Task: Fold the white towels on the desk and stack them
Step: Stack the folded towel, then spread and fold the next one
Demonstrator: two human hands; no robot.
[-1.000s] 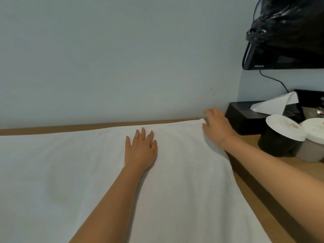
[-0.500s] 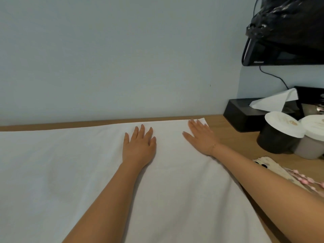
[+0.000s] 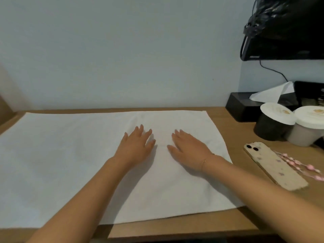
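Observation:
A large white towel (image 3: 61,163) lies spread flat over most of the wooden desk (image 3: 236,216), its far edge near the wall. My left hand (image 3: 135,146) rests palm down on the towel's middle, fingers straight. My right hand (image 3: 189,148) lies flat on the towel just to the right of it, fingers straight, a thin bracelet at the wrist. Neither hand grips the cloth. The towel's right edge runs slanted toward the desk's front.
A phone (image 3: 273,165) in a pale case with a pink bead strap (image 3: 301,165) lies right of the towel. Behind it stand two lidded tubs (image 3: 275,123), (image 3: 308,125), a black tissue box (image 3: 245,106) and a wall screen (image 3: 284,51) under a black bag.
My right hand left the towel's far right corner and moved left onto the towel, now flat beside my left hand. The view pulled back and tilted down, showing the desk's front edge.

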